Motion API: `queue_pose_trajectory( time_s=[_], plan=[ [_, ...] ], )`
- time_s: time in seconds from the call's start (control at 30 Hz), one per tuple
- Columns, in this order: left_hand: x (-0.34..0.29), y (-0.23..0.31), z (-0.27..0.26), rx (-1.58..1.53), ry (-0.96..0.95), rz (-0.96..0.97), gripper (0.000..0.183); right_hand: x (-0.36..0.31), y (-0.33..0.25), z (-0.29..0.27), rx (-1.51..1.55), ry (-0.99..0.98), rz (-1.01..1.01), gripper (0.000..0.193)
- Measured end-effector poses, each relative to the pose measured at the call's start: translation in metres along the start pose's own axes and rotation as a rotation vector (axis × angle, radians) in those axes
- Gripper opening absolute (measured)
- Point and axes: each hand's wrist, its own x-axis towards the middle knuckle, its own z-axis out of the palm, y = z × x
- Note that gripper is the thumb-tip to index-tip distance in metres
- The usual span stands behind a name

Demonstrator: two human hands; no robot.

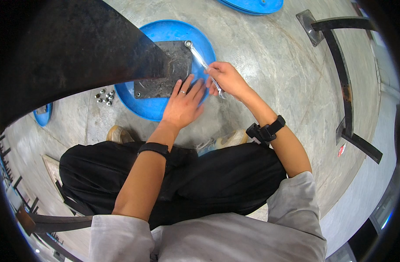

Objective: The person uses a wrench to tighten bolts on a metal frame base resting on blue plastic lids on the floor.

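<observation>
Right hand grips the wrench on the plate's far bolt, left hand lies flat; a slip could strike knuckles.

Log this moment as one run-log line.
left hand flat on steel plate | right hand grips wrench, its ring end at plate corner | plate on blue disc | loose nuts on floor

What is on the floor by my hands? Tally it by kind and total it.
Blue round bases: 3 (one under the plate, one at the top edge, one at far left)
Dark metal plates: 1
Wrenches: 1, held in the right hand
Loose nuts: about 7, in one cluster
Total: about 12
</observation>
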Motion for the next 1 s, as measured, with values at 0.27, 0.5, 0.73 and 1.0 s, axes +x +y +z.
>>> queue_pose_trajectory(
  time_s=[0.27,0.5,0.73,1.0],
  plan=[
    [0.000,0.000,0.001,-0.008,-0.006,-0.007,0.049,-0.002,-0.008,0.011,0.159,0.039,0.097,0.024],
    [0.000,0.000,0.001,0.004,0.006,-0.002,0.048,0.003,-0.006,0.012,-0.004,0.048,0.031,0.025],
    [0.000,0.001,0.001,-0.005,-0.010,-0.008,0.048,0.003,0.001,0.006,0.239,0.000,0.099,0.023],
    [0.001,0.001,-0.001,-0.012,-0.007,-0.004,0.049,0.003,-0.002,0.002,0.198,0.042,0.133,0.021]
  ],
)
